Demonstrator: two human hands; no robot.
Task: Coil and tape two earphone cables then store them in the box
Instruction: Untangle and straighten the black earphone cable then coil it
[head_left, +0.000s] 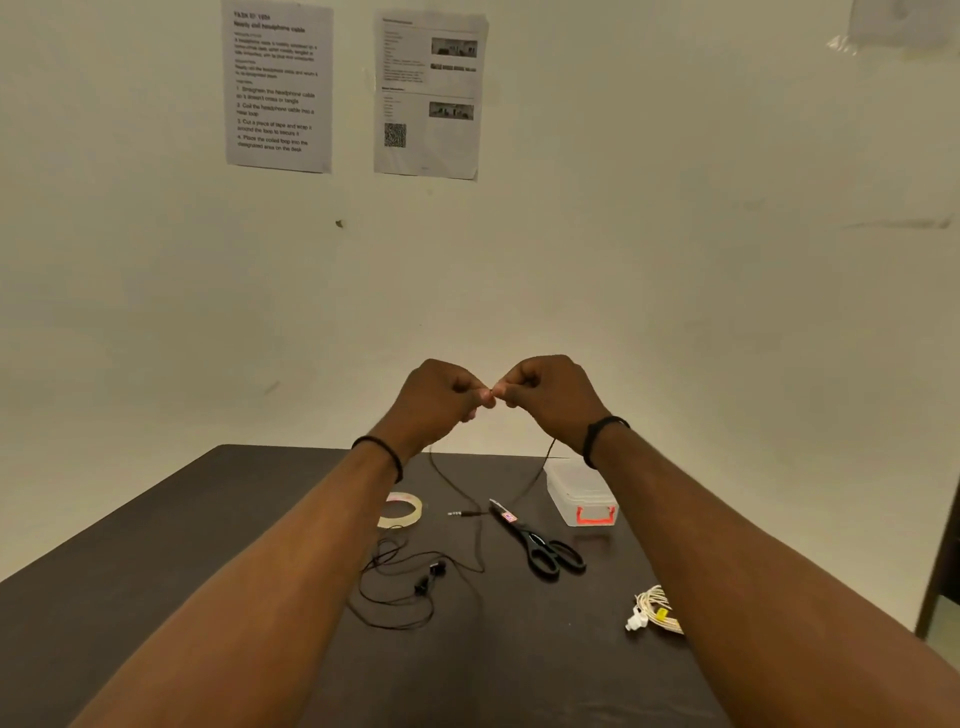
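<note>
Both hands are raised above the dark table (156, 545), fingertips meeting. My left hand (436, 400) and my right hand (550, 397) each pinch the black earphone cable (470, 540), which hangs in two strands to the table. Its earbuds (431, 577) and jack plug (457, 513) lie on the table in loose loops. A white earphone cable (655, 610), coiled and bound with yellow tape, lies at the right beside my right forearm. The clear plastic box (576, 493) with a red latch stands closed under my right wrist. A roll of tape (402, 512) lies near my left wrist.
Black-handled scissors (540, 543) lie between the tape roll and the box. Two printed sheets (280, 85) hang on the wall behind the table. The table's far edge runs just under my hands; a dark frame stands at the far right.
</note>
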